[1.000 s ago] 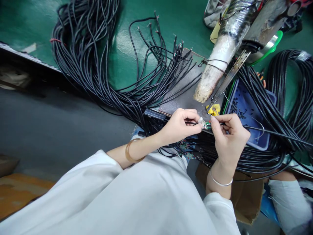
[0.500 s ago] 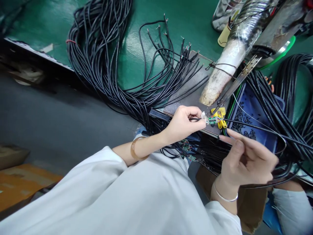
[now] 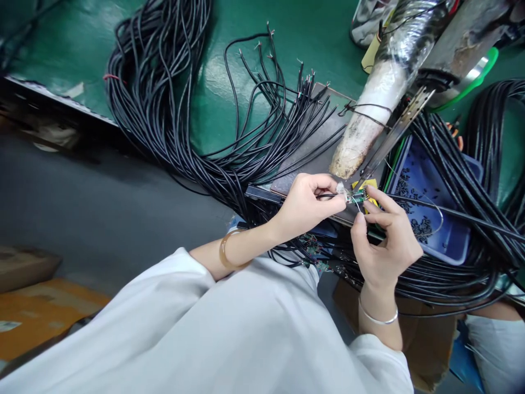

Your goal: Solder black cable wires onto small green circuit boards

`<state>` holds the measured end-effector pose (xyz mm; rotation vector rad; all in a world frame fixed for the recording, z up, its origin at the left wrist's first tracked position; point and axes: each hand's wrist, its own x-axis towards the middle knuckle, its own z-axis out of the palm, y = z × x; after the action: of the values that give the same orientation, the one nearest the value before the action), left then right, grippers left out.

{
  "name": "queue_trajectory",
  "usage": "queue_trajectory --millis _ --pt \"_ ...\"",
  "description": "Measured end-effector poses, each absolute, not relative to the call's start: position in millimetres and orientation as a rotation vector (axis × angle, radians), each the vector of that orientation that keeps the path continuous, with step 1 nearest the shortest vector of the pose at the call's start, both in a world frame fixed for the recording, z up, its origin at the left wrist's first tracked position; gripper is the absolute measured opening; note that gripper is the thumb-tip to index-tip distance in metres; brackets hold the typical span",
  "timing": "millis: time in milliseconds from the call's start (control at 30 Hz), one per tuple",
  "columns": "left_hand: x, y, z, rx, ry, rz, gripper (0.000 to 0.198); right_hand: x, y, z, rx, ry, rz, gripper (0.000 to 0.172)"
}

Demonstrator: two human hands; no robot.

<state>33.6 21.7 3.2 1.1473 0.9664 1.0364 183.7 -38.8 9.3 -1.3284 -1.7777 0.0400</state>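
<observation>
My left hand (image 3: 308, 205) pinches a small clear connector with a thin black cable (image 3: 328, 195) at the bench's front edge. Just to its right sits a tiny green circuit board (image 3: 357, 196) by a yellow clamp (image 3: 371, 186). My right hand (image 3: 383, 235) has its thumb and forefinger closed on that board, where a thin black cable (image 3: 451, 212) runs off to the right. A soldering iron's metal tip (image 3: 388, 145) slants down toward the board from above.
A large bundle of black cables (image 3: 172, 109) fans over the green bench (image 3: 254, 33), ends lying on a dark plate (image 3: 311, 148). A blue tray (image 3: 426, 219) with small dark bits sits right, under more cables. Another person's white sleeve (image 3: 496, 350) shows bottom right.
My right hand had pulled away to the lower right with fingers spread; it has come back up and closed on the green board. My left hand stayed in place.
</observation>
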Motion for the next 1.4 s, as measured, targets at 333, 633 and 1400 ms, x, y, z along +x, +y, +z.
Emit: queue_trajectory --millis 333,633,1400 --pt "32 21 7 1.149 0.986 1.018 0.012 179 -41 20 -1.353 -1.784 0.036 0.019" --pt "31 18 7 1.108 0.966 0.999 0.009 181 -45 17 -1.371 -1.821 0.023 0.018" --pt "33 14 4 1.121 0.958 1.001 0.012 182 -47 16 -1.419 -1.85 -0.068 0.017"
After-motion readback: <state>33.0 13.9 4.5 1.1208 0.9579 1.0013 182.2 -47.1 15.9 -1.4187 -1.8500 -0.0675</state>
